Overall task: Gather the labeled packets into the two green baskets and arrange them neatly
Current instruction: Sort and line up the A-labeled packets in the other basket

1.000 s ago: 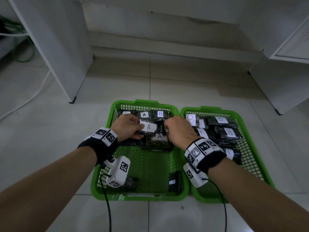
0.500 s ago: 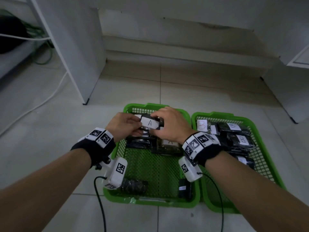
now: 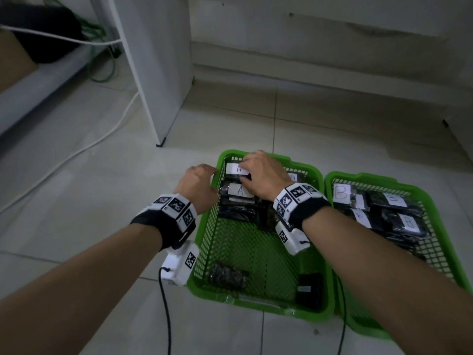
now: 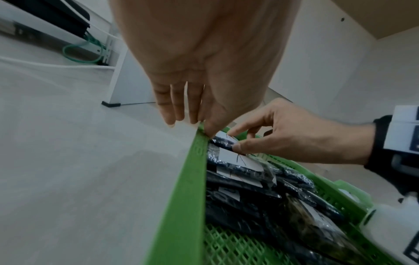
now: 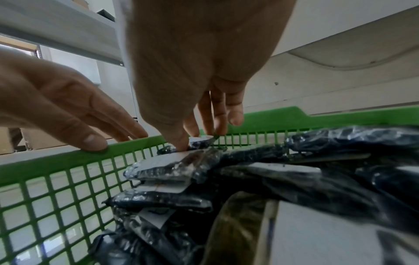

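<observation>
Two green baskets stand side by side on the floor. The left basket (image 3: 256,304) holds dark packets labelled A, stacked at its far end. My right hand (image 3: 252,166) pinches the A packet (image 3: 236,169) in the far-left corner, thumb on top and fingers behind it (image 5: 199,141). Another A packet (image 3: 239,190) lies just in front. My left hand (image 3: 212,174) rests on the basket's left rim (image 4: 188,179) with its fingers straight. The right basket (image 3: 384,179) holds the B packets (image 3: 407,222).
Two loose dark packets lie at the near end of the left basket, one at the left (image 3: 227,275) and one at the right (image 3: 308,288). A white cabinet panel (image 3: 158,73) stands at the back left, with a white cable (image 3: 76,149) on the tiles.
Both hands held the A packet over the middle of the pile. My right hand has carried it to the far-left corner, and my left hand has let go and moved to the rim.
</observation>
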Demonstrator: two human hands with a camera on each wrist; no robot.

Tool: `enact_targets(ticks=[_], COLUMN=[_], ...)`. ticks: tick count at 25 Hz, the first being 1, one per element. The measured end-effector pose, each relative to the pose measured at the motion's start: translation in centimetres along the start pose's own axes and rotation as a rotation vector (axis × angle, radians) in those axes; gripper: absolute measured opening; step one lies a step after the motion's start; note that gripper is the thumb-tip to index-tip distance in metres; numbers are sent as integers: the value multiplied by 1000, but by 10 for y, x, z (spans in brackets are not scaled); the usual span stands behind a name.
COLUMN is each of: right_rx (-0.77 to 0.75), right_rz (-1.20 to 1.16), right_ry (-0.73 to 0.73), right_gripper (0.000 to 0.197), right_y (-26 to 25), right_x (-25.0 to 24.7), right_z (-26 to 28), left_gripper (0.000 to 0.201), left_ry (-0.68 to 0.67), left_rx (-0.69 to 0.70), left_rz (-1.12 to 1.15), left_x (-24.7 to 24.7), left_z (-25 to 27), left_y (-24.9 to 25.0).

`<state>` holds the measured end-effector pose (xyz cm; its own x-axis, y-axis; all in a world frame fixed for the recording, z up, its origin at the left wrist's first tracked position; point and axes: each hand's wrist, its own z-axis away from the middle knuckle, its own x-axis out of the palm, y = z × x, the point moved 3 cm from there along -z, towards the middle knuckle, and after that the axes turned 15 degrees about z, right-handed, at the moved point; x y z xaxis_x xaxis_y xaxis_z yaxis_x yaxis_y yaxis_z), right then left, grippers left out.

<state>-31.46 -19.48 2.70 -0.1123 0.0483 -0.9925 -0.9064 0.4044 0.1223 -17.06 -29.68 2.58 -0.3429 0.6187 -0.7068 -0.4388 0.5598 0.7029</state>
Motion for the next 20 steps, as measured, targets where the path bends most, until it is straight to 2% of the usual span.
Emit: enact_targets(ticks=[2,4,5,6,8,10,11,13,14,17,19,20], right_rx=[16,47,67,85,92,21,-33,-132,-163,-179,-178,-177], right_rz=[-24,-37,-54,-80,-120,-74,-18,104,157,232,227,213], right_ry=[24,46,34,0,-126,-336,-467,-690,-754,-828,-866,-890], right_gripper=[14,5,5,7,8,8,11,23,27,32,26,24], right_y=[1,3,3,3,-1,-7,-10,-11,-11,-10,-9,-8], right_x=[-1,-12,-17,-22,-29,-31,-30,-26,-24,-14,-10,-8], right_z=[6,20,32,43,75,105,119,145,155,172,170,167], left_gripper=[49,37,29,24,24,23,24,31,33,30,22,27], left_ry=[12,34,-18,-141,-521,-838,-914,-938,-921,-932,-966,-983], left_rx=[67,229,305,342,294,194,161,154,147,111,101,94], left_rz=[-113,-183,-174,-157,-214,-439,-543,-637,-636,-617,-640,-645], left_x=[-1,1,6,13,37,64,75,87,89,90,91,92], left_z=[4,13,19,25,40,52,55,60,60,61,64,65], left_y=[6,22,31,38,46,41,37,36,35,39,40,39])
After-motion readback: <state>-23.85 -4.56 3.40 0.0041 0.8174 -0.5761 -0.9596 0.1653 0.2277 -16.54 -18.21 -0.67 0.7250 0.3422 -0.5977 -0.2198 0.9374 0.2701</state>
